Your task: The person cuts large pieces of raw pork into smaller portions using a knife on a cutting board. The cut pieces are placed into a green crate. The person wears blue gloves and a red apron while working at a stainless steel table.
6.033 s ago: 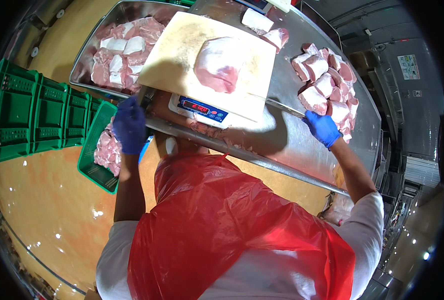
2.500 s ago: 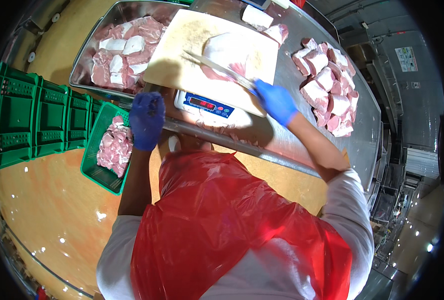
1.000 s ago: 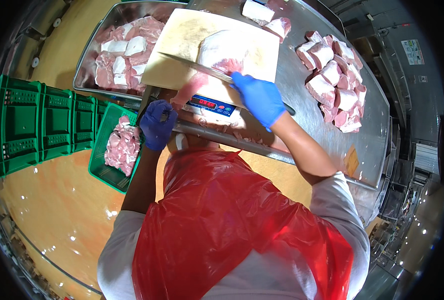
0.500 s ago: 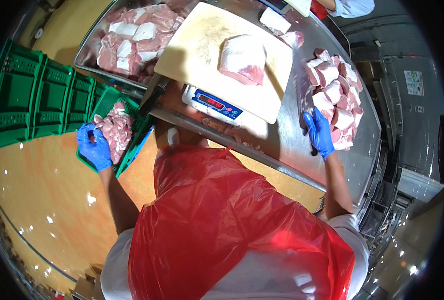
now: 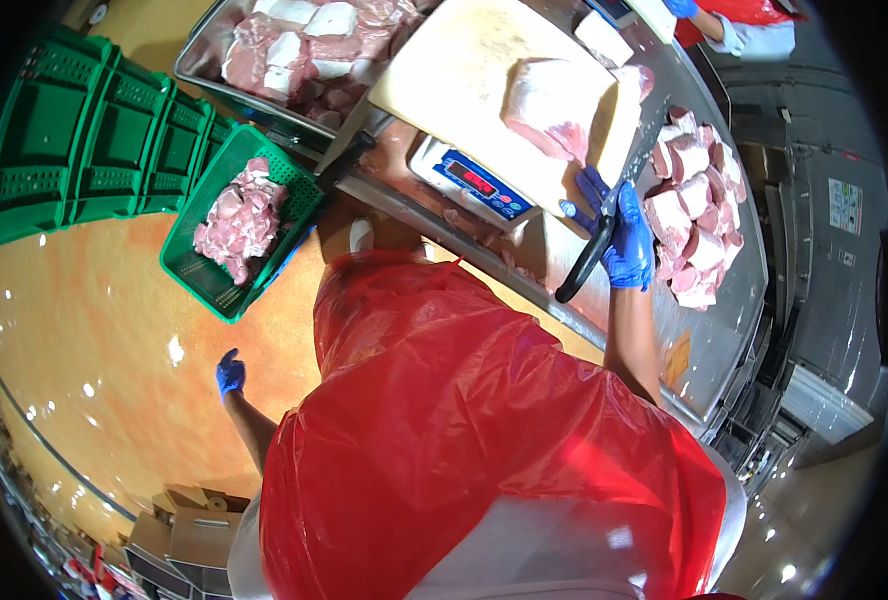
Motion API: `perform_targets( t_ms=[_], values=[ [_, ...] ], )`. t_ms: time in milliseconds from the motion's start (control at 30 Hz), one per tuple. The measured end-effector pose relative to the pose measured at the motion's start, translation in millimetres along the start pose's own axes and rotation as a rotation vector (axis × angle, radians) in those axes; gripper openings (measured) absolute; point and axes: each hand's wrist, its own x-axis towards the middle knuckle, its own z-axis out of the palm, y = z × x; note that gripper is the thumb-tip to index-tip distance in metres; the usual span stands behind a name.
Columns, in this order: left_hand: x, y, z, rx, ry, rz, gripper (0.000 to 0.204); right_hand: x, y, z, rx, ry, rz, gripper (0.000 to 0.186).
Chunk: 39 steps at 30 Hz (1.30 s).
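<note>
My right hand [image 5: 626,245], in a blue glove, is at the near right corner of the white cutting board [image 5: 454,70]. It holds a knife by its black handle [image 5: 586,262], whose butt points back toward me; the blade is hard to make out. Just beyond the fingers, a large pale piece of meat [image 5: 549,105] lies on the board. To its right, cut chunks of meat [image 5: 699,215] are heaped on the steel table. Low on the left, my gloved left hand [image 5: 231,373] hangs over the floor, fingers partly apart, nothing visible in it. Ahead of it stands a green crate [image 5: 204,300] with meat trimmings [image 5: 242,222].
A digital scale [image 5: 474,180] sits under the board. Another black-handled knife [image 5: 346,160] lies at the steel table's left end. Behind it is a metal bin [image 5: 199,75] of meat. Green crates [image 5: 114,130] line the left. A co-worker's arm [image 5: 709,22] shows at top right.
My left hand has drawn back from the crate of trimmings toward me. My right hand has moved left from beside the chunk heap to the board's corner, with the knife.
</note>
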Motion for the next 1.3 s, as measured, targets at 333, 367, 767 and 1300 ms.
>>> perform_targets(
  t_ms=[333,367,767,1300],
  values=[
    [26.5,99.9,-74.8,-0.062,0.412,0.642,0.037,96.7,-63.5,195.2,-0.002,-0.208,-0.665,0.033],
    [27.2,118.0,-96.7,-0.119,0.479,0.684,0.037,78.8,-94.5,212.2,0.055,-0.291,-0.728,0.038],
    [-73.9,384.3,-103.0,-0.373,0.279,1.182,0.029,-47.3,-40.0,59.5,-0.47,0.228,-0.468,0.028],
    [-416.9,678.5,195.1,0.001,-1.037,2.012,0.039,-201.2,125.9,-203.9,-0.103,0.938,-0.283,0.028]
  ],
)
